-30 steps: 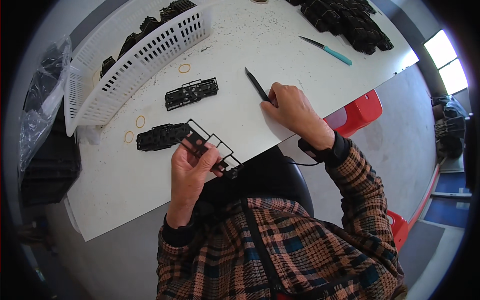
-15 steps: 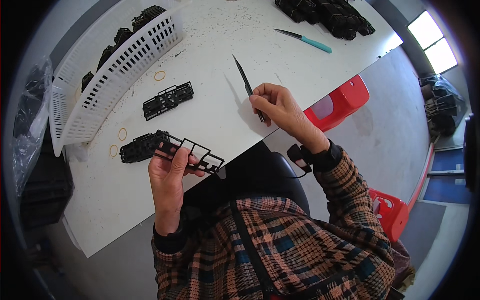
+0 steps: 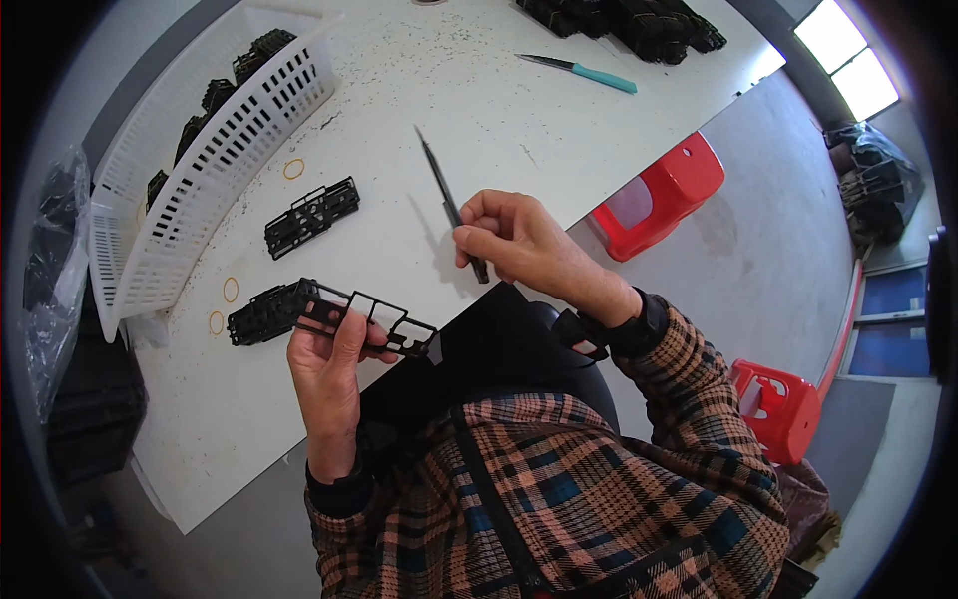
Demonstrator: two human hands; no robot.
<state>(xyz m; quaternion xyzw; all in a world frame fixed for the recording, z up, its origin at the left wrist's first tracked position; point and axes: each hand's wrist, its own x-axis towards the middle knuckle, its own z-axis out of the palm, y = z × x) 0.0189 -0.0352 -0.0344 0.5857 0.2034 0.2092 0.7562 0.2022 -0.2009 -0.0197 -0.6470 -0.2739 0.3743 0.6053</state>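
My left hand (image 3: 334, 369) is closed on a black plastic frame (image 3: 384, 321), a thin openwork part with rectangular holes, held above the table's near edge. In my right hand (image 3: 514, 240), pinched between thumb and fingers, is a dark knife (image 3: 439, 180) with its blade tip pointing up and away. The knife and the frame are apart. Beside my left hand lies a stack of black plastic frames (image 3: 267, 311) on the table. Farther off lies another group of black frames (image 3: 311, 218).
A white slatted basket (image 3: 215, 180) holding black parts stands at the left of the white table (image 3: 399, 90). Rubber bands (image 3: 292, 170) lie nearby. A turquoise-handled knife (image 3: 604, 80) and piled black parts (image 3: 639, 28) are at the back. Red stools (image 3: 674, 200) stand at the right.
My right hand has moved left and nearer with the knife, closer to the frame. The left hand keeps its hold on the frame. The whole view has shifted slightly.
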